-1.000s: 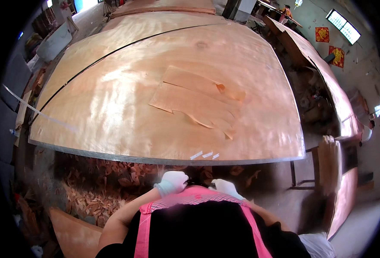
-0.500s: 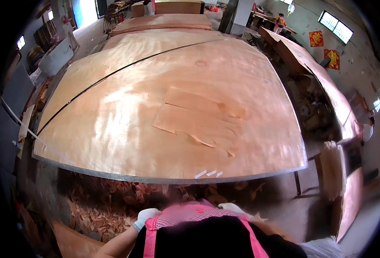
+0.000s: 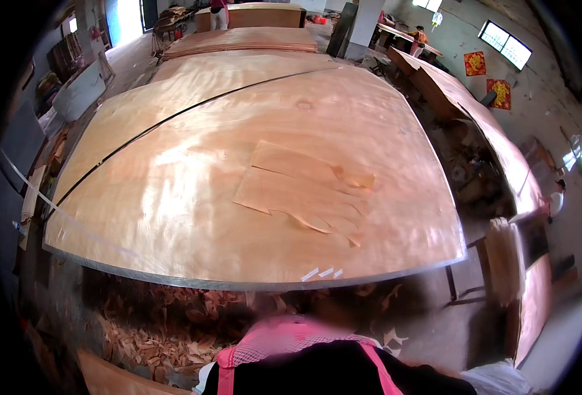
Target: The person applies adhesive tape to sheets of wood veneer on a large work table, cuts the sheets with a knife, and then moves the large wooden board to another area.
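Observation:
Only a sliver of white glove shows of my left hand [image 3: 204, 377], beside the pink-trimmed apron [image 3: 264, 349] at the lower edge; its fingers are hidden. My right hand is out of sight. Before me lies a broad, pale wood veneer sheet [image 3: 192, 224], glossy in the light. A smaller torn piece of veneer [image 3: 291, 191], with slits and a ragged near edge, rests on it right of centre. Across the sheet's left and far part runs a long thin dark strip [image 3: 166, 122]. Three short white tape strips [image 3: 326, 272] stick near its front edge.
Veneer scraps [image 3: 159, 342] litter the floor under the front edge. On the right, veneer sheets [image 3: 475, 112] hang over a long stack. Another veneer stack [image 3: 245, 41] stands at the far end. A wooden board [image 3: 116, 375] lies lower left. People [image 3: 418, 41] are farther off.
Both white-gloved hands, visible at my waist before, have drawn back; only a bit of the left glove remains. The view has shifted slightly. The torn veneer piece has not moved on the sheet.

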Motion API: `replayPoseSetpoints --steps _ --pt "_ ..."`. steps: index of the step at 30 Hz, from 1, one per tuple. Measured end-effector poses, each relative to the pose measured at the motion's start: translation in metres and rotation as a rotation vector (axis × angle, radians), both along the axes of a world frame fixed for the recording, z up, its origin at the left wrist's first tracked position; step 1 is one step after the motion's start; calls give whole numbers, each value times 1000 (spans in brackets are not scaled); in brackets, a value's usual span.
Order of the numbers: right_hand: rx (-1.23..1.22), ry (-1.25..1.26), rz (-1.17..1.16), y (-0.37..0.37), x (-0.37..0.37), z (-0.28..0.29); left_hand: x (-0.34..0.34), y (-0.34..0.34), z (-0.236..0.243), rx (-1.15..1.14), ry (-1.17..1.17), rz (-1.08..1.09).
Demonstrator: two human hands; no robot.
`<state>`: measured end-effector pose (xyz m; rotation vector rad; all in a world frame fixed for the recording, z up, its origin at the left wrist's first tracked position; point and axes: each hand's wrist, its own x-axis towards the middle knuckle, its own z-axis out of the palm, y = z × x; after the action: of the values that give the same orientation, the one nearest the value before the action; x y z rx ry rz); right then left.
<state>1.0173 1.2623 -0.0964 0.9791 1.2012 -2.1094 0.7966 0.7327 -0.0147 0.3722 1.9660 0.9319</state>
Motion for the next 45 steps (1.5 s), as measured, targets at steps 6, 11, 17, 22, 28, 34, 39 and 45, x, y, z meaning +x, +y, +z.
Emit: replayPoseSetpoints --steps 6,11,17,22,28,34,39,45 --pt "948 122 167 -30 -119 196 -25 -16 0 118 -22 135" --pt "1002 169 -104 -23 -212 150 -102 63 46 346 10 652" --pt "1143 621 317 -76 -324 131 -120 161 55 359 -203 -162" --pt "1338 774 357 -69 -404 138 -119 166 32 543 -702 -372" --pt "1440 809 404 -41 -463 122 -121 153 49 584 -997 179" --pt "1622 852 327 43 -540 117 -133 124 138 499 -768 431" --pt "1782 619 328 133 -602 109 -120 117 111 576 -672 263" --pt "1757 364 669 166 -634 108 -125 120 116 585 -649 292"
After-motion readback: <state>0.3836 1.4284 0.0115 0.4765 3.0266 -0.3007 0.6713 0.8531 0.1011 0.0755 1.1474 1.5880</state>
